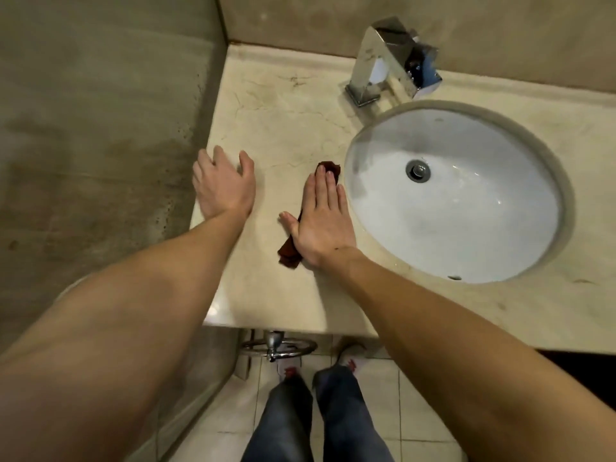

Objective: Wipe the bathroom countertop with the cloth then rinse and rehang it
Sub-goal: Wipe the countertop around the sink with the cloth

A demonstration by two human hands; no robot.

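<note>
Our right hand (321, 216) presses the cloth (290, 251) flat-fingered, just left of the sink (563, 208). Left hand (222, 186) rests open. The cloth looks soft and light; we'd pinch its near end.

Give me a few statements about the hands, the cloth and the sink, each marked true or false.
1. The right hand lies flat on the dark red cloth. True.
2. The faucet stands behind the sink. True.
3. The cloth lies inside the sink. False: it lies on the countertop, left of the sink.
4. The left hand grips the faucet. False: it is open near the countertop's left edge, holding nothing.
</note>
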